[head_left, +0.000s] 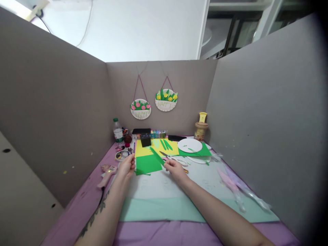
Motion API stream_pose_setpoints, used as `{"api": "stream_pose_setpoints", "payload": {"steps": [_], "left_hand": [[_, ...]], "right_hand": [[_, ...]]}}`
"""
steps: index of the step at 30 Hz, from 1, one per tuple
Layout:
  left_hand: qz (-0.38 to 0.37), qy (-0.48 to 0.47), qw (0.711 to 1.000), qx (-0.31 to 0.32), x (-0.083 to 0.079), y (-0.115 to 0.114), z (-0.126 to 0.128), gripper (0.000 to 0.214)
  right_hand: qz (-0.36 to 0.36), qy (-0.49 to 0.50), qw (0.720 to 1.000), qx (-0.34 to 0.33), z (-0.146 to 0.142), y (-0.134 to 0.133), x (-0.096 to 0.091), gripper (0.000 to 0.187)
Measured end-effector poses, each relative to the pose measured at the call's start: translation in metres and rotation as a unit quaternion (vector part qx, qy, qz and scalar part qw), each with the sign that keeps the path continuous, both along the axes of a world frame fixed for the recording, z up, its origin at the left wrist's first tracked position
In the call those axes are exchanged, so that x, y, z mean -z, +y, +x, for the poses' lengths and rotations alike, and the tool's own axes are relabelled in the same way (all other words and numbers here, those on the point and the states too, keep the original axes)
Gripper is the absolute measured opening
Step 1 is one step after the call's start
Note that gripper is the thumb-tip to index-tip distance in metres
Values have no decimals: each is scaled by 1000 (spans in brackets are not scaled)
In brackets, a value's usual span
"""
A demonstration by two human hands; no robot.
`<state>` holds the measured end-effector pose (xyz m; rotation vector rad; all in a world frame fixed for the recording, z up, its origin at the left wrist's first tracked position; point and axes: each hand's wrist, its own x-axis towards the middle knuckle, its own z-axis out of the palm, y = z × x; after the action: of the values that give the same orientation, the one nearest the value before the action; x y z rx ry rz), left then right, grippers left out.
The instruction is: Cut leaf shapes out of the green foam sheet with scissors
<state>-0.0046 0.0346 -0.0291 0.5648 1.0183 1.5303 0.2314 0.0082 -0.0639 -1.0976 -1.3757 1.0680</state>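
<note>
My left hand [127,167] rests at the left edge of a green paper sheet [147,164], fingers curled against it. My right hand [174,169] pinches a narrow green paper strip [156,156] that slants up and left over the sheet. Scissors [171,157] with white handles lie just beyond my right hand, blades pointing left. A yellow sheet [156,147] behind them carries more green strips [166,144]. A white paper plate [190,145] sits on another green sheet [202,151] to the right.
Grey cardboard walls enclose the purple-covered table [159,235]. A pink glue gun [107,173] lies at left, a bottle [118,131] and small supplies stand at the back, a yellow-topped container [201,128] at back right. Two decorated plates [153,104] hang on the rear wall. Plastic packets [235,189] lie right.
</note>
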Motion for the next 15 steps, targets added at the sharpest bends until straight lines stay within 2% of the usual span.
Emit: {"api": "stream_pose_setpoints", "payload": {"steps": [5, 7, 9, 11, 15], "left_hand": [[13, 9, 1000, 15, 4, -4, 2, 31], [14, 12, 999, 27, 6, -7, 6, 36], [12, 6, 999, 30, 7, -8, 8, 40], [7, -1, 1000, 24, 8, -8, 9, 43], [4, -4, 1000, 23, 8, -8, 8, 45]], "right_hand": [[-56, 99, 985, 131, 21, 33, 4, 33], [-79, 85, 982, 151, 26, 51, 2, 31], [-90, -7, 982, 166, 28, 72, 0, 23], [-100, -154, 966, 182, 26, 95, -2, 20], [-120, -258, 940, 189, 14, 136, -7, 10]]}}
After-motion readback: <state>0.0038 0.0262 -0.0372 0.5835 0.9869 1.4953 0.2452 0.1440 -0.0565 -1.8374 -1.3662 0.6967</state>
